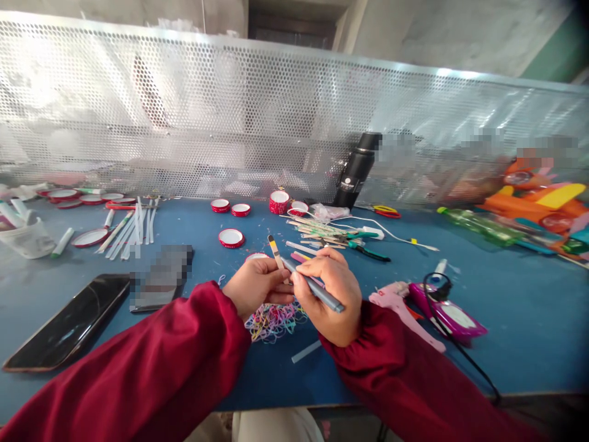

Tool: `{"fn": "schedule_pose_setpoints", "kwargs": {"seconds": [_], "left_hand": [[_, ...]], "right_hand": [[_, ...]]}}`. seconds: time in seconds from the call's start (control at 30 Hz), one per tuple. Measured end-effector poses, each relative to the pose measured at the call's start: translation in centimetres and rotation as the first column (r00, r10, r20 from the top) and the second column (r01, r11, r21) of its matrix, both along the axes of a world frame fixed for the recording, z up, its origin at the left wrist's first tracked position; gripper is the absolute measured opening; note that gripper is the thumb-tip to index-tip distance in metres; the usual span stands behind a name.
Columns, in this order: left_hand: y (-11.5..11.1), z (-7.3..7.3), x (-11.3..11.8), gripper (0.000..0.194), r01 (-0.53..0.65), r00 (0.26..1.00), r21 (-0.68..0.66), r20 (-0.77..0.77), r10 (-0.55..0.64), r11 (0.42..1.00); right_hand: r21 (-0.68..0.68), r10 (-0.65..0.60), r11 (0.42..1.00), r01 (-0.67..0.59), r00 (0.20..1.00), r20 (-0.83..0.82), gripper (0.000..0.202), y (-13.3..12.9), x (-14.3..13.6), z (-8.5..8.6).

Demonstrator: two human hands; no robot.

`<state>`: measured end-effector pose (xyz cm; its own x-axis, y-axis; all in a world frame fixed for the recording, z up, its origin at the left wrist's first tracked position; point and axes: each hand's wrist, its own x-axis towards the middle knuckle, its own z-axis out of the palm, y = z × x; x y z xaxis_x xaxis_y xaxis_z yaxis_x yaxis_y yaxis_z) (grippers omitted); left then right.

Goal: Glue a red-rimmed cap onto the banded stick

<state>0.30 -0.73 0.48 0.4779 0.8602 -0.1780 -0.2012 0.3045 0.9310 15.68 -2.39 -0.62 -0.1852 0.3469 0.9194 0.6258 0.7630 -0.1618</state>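
Near the middle of the blue table, my left hand (264, 281) pinches a small wooden stick (276, 252) whose upper end is coloured yellow and black. My right hand (332, 291) is closed on a grey marker pen (321, 291), its upper end close to the stick. The two hands are side by side, fingertips nearly touching. Below them lies a pile of coloured rubber bands (276, 324), partly hidden by my left hand. A translucent glue stick (306, 352) lies just under my right wrist.
Two phones (69, 322) lie at left, near glue sticks (131, 230) and a cup of markers (30, 239). Red-rimmed lids (230, 237), wooden sticks (315, 231), pliers (368, 250) and a black bottle (359, 172) stand or lie behind. A pink glue gun (407, 313) and orange toy (534, 205) are right.
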Motion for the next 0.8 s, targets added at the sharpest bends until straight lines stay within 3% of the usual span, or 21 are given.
{"fn": "schedule_pose_setpoints", "kwargs": {"seconds": [0.2,0.8], "left_hand": [[0.00,-0.09,0.00,0.034,0.033,0.999,0.019,-0.022,-0.033,0.999],[0.02,0.05,0.04,0.028,-0.017,0.999,-0.005,-0.036,0.017,1.000]], "right_hand": [[-0.012,0.020,1.000,-0.020,1.000,0.015,0.017,0.01,-0.13,0.06],[-0.014,-0.030,0.999,0.030,0.999,-0.022,0.017,0.24,0.08,-0.25]]}}
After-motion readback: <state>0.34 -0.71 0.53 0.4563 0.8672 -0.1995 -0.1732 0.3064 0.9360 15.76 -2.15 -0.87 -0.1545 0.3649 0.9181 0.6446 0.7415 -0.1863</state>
